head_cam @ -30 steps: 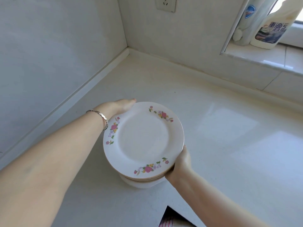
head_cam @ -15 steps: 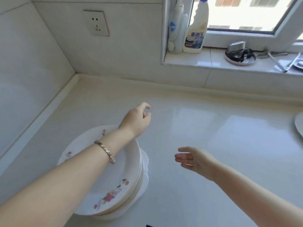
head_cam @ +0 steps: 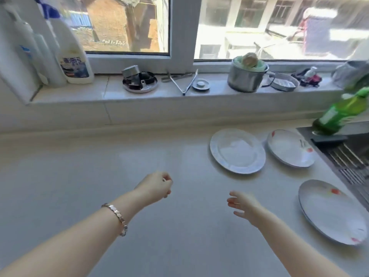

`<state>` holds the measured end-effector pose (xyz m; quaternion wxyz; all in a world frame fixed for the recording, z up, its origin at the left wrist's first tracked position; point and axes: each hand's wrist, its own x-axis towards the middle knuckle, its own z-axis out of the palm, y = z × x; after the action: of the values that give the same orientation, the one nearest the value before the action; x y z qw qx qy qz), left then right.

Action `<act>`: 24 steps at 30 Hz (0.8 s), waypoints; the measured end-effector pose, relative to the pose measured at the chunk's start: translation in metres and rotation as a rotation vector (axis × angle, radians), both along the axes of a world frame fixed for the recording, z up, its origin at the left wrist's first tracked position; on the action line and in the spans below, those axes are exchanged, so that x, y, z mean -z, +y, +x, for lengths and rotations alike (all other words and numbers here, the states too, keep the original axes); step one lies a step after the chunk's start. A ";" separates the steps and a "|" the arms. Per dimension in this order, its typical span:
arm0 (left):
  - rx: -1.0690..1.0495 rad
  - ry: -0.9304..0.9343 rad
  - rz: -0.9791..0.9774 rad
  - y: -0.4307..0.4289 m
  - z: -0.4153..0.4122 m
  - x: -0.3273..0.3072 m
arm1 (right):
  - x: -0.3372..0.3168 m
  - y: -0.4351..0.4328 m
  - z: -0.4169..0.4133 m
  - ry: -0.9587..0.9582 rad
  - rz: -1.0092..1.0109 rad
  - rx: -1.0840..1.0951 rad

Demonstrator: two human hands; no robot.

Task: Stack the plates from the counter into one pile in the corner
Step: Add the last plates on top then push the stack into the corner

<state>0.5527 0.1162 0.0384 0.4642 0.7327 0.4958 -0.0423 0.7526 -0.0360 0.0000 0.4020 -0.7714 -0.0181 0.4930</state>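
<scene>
Plates are lying singly on the pale counter (head_cam: 79,176) toward its right side, none of them stacked. One with a bluish rim (head_cam: 237,150) is sitting nearest the middle, just beside a second plate with small red marks (head_cam: 290,147) that is lying close to the sink edge. A third, larger plate with red blotches (head_cam: 331,211) is resting nearer the person, apart from the other two and close to the sink (head_cam: 347,156).

Both bare arms are reaching out over the open counter, well short of any plate. The left hand (head_cam: 154,186), with a metal bracelet (head_cam: 116,217) on its wrist, is hovering with its fingers curled loosely inward, gripping nothing. The right hand (head_cam: 242,204) is hanging with its fingers spread and slightly bent, palm turned leftward, also holding nothing.

Along the windowsill (head_cam: 89,92) behind the counter, a white detergent bottle (head_cam: 72,56) is standing at the left, a round metal dish of small parts (head_cam: 139,82) is sitting beside metal tongs (head_cam: 186,82), and a steel pot (head_cam: 246,76) is standing further right. A green bottle (head_cam: 339,114) is showing tilted at the far right, above the sink.
</scene>
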 end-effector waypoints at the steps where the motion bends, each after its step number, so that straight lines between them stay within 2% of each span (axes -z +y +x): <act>1: 0.004 0.008 -0.004 -0.004 0.020 0.002 | 0.005 -0.008 0.025 0.023 0.000 0.065; 5: -0.002 0.059 -0.007 -0.011 0.082 0.006 | 0.023 -0.014 0.105 0.091 0.029 0.254; 9: -0.065 0.083 -0.054 -0.013 0.118 0.012 | 0.041 0.018 0.156 0.204 0.141 0.367; 12: -0.131 0.076 -0.111 -0.016 0.140 0.014 | 0.056 0.038 0.178 0.243 0.207 0.443; 17: -0.192 0.076 -0.190 -0.020 0.168 0.021 | 0.070 0.042 0.190 0.197 0.216 0.467; 19: -0.283 0.033 -0.221 -0.022 0.179 0.024 | 0.068 0.033 0.195 0.210 0.229 0.446; 21: -0.470 -0.069 -0.272 -0.023 0.190 0.022 | 0.061 0.019 0.197 0.235 0.231 0.409; 24: -0.763 -0.275 -0.493 -0.027 0.202 0.020 | 0.044 -0.011 0.195 0.237 0.240 0.297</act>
<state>0.7548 0.0897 0.0182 0.6680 0.3651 0.6387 0.1121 0.9472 -0.0467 -0.0439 0.5583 -0.6489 0.0848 0.5100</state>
